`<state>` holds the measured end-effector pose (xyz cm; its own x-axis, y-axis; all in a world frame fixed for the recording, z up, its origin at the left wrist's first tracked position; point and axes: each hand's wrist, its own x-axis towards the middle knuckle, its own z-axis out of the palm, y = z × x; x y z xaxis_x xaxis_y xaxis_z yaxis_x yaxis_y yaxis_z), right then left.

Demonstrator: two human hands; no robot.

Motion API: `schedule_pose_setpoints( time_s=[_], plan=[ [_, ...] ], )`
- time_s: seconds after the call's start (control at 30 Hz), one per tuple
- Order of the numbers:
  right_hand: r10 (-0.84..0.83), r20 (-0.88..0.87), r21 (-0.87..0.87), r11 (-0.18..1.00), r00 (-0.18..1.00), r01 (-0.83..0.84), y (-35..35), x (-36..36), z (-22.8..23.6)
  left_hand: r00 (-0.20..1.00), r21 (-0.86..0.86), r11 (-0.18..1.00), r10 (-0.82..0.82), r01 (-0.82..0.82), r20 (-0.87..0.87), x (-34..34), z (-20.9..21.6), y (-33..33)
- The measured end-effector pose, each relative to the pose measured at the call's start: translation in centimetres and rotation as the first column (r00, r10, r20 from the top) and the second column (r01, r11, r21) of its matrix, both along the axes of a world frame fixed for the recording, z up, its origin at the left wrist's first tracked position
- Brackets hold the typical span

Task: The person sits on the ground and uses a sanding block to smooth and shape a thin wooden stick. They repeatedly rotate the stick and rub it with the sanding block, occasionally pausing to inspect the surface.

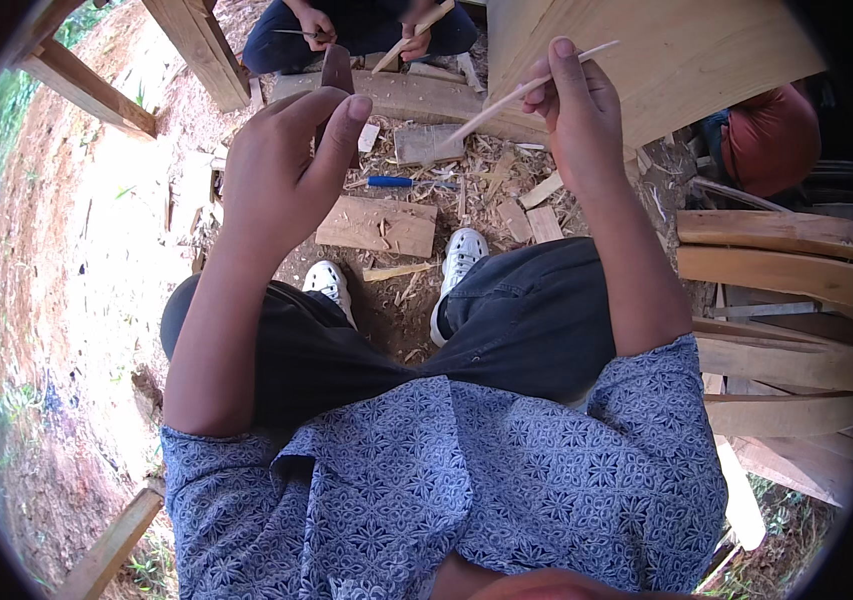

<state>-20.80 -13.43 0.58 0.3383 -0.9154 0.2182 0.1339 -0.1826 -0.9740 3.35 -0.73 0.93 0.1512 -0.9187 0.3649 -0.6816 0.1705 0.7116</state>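
My right hand (576, 110) is raised, pinching a thin pale wooden stick (511, 100) between thumb and fingers. The stick slants from its lower left end, above a wood block, to a tip beyond my thumb. At about the same height, my left hand (291, 160) is closed around a dark flat blade-like tool (337, 72), whose rounded end rises past my knuckles. My fingers hide its lower part. A gap separates the tool from the stick. Below lie a blue-handled tool (389, 182) and a flat wooden board (376, 225) among shavings.
Across from me a person's hand (416, 42) holds a piece of wood (414, 35). A thick beam (396, 100) lies between us. A large wooden panel (666, 60) stands at upper right, above stacked curved planks (771, 265). Timber posts (201, 50) rise at upper left.
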Motion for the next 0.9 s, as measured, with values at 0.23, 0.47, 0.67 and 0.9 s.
schedule_pose_setpoints(
  time_s=[0.23, 0.47, 0.67, 0.9],
  plan=[
    [-0.071, -0.009, -0.017, 0.997, 0.997, 0.071, 0.7, 0.8, 0.4, 1.000, -0.004, 1.000, -0.002, 0.002, -0.006, 0.3, -0.3, -0.1],
    [-0.034, -0.017, -0.021, 0.999, 0.999, 0.034, 0.2, 0.3, -0.4, 1.000, 0.008, 1.000, -0.012, 0.012, -0.001, 0.1, 0.1, -0.1],
    [-0.047, -0.006, -0.033, 0.998, 0.999, 0.047, 0.3, 0.3, -0.5, 1.000, 0.024, 0.999, -0.023, 0.023, -0.012, 0.0, 0.0, -0.2],
    [0.092, -0.007, -0.048, 0.995, 0.996, -0.093, 0.5, 0.2, -0.9, 0.971, 0.041, 0.987, -0.160, 0.155, 0.178, 0.3, -0.1, -0.1]
  ],
)
